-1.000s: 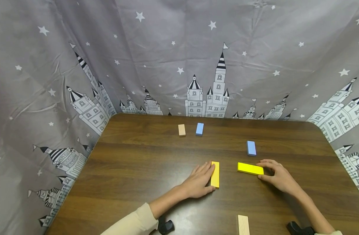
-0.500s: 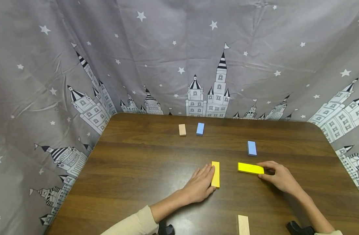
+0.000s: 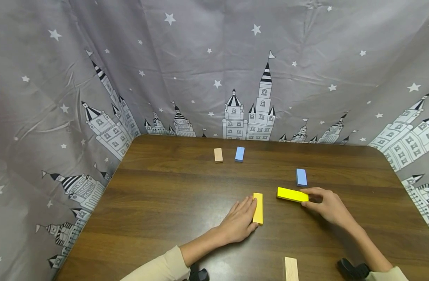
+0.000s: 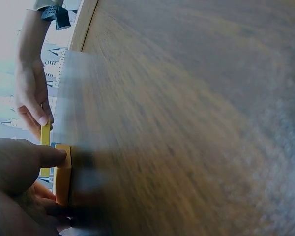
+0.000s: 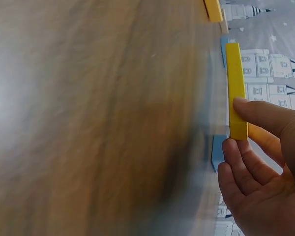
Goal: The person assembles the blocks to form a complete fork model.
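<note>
My right hand (image 3: pixel 327 205) pinches one end of a bright yellow block (image 3: pixel 292 194) between thumb and fingers. In the right wrist view that yellow block (image 5: pixel 235 83) is lifted off the table, its far end pointing away from the palm. A second, deeper yellow block (image 3: pixel 258 208) lies flat on the table to its left. My left hand (image 3: pixel 237 221) holds this block, fingers along its left side and thumb at its near end. In the left wrist view the thumb touches the deeper yellow block (image 4: pixel 63 177), and the other fingers are partly hidden.
A blue block (image 3: pixel 301 177) lies just beyond the lifted block. Farther back are another blue block (image 3: pixel 239 154) and a tan block (image 3: pixel 218 155). A pale wooden block (image 3: pixel 291 269) sits at the near edge of view. A grey castle-print curtain (image 3: pixel 186 58) hangs behind the brown table (image 3: pixel 158 187).
My right hand has moved the bright yellow block up off the table, a little left and away from me. My left hand and the deeper yellow block stay in place.
</note>
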The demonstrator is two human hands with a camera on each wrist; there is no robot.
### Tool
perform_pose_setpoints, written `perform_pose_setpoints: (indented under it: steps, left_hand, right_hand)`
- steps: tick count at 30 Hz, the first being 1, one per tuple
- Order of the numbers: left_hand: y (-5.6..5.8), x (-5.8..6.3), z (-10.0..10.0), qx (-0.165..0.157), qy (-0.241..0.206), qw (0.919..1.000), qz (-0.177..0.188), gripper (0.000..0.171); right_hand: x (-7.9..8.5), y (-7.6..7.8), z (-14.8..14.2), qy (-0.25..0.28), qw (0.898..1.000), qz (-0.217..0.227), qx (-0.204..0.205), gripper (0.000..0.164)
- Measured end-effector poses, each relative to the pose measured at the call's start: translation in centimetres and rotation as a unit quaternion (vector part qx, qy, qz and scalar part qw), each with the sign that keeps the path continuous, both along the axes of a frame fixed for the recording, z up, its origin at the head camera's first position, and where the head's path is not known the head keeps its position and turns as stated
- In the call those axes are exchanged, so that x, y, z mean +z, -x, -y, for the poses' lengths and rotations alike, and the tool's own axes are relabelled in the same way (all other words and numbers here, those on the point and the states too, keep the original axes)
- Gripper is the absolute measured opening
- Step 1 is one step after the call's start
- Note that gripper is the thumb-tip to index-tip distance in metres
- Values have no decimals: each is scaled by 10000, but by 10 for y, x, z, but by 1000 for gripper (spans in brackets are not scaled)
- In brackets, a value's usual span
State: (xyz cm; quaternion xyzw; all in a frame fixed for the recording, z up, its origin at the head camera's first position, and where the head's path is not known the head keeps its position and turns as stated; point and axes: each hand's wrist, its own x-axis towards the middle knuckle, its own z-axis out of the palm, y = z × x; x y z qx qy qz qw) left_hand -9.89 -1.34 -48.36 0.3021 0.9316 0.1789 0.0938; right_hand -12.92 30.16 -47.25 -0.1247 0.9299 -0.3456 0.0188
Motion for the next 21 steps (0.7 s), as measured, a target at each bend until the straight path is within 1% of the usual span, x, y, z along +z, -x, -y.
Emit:
perform_pose_setpoints:
  steps: [5,11,21]
  left_hand:
    - [0,2,0,5,-6,10000,49,68]
    - [-2,5,-1,23,-20,9999,115,68]
    - [-2,4,-1,24,13,9999,97,68]
  right_hand:
    - [2,9,9,105,9999,-100,30,37]
    - [3,19,25,343,9993,-72,122,38]
    - [-5,33,55,467,9988,12,165,36]
